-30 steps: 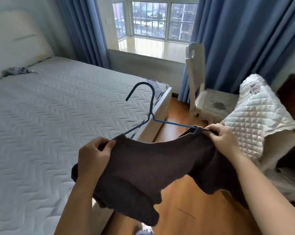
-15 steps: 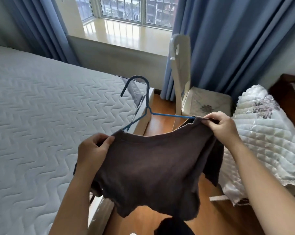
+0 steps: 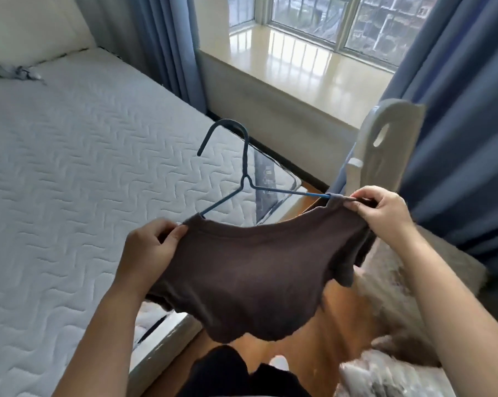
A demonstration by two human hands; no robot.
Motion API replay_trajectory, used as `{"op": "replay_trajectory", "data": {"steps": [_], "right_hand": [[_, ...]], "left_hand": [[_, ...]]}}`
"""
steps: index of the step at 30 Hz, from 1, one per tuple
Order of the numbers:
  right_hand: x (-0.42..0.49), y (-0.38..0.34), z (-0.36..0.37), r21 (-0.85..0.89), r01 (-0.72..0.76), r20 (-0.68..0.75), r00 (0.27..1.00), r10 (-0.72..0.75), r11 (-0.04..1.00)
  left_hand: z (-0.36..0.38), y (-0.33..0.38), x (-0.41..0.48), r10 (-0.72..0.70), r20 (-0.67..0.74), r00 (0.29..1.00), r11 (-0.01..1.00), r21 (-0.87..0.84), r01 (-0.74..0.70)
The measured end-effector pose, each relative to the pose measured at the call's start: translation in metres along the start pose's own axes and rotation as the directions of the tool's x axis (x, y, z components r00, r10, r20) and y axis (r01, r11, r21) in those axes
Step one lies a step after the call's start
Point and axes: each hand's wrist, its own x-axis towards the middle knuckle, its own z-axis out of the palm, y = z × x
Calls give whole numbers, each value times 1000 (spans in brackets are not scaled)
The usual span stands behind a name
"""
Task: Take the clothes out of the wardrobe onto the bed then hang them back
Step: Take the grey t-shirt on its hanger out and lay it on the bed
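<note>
Bare forearms (image 3: pixel 99 325), black trousers (image 3: pixel 225 373) and a white-covered foot (image 3: pixel 279 363).

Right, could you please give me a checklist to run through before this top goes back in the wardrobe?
1. Left grip holds one shoulder of the brown top: ok.
2. Right grip pinches the other shoulder: ok.
3. Arms of the blue hanger run into the neckline at both ends: ok.
4. Hook free, pointing up: ok.
5. Wardrobe rail in sight: not ok, out of view.
</note>
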Motion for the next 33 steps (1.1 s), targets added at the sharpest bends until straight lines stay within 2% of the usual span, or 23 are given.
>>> {"op": "replay_trajectory", "data": {"steps": [5,9,15,17,19,23,28,33], "right_hand": [[100,-22,30,0,142,97,985,-141,990],[169,-40,64,-65,264,173,953,-250,962],[269,-68,117,-138,306,252,930,-266,942],[299,-79,140,-166,363,241,916,-319,917],[338,-93,170,-182,418,289,888,-358,890],[360,-89,189,-197,469,331,858,-392,861],[427,-78,241,-215,439,428,845,-320,872],[487,-71,290,-180,385,543,806,-235,905]], "left_hand": [[14,1,46,-123,-96,988,992,6,124],[24,-17,106,-199,-172,965,980,-34,196],[36,-50,187,-350,-127,928,937,-68,343],[39,-66,204,-414,-96,905,910,-51,411],[44,-89,227,-497,-91,863,868,-38,496],[58,-109,235,-583,-13,813,813,0,583],[83,-137,271,-730,14,683,682,92,726],[88,-140,318,-737,-146,660,652,108,751]]}}
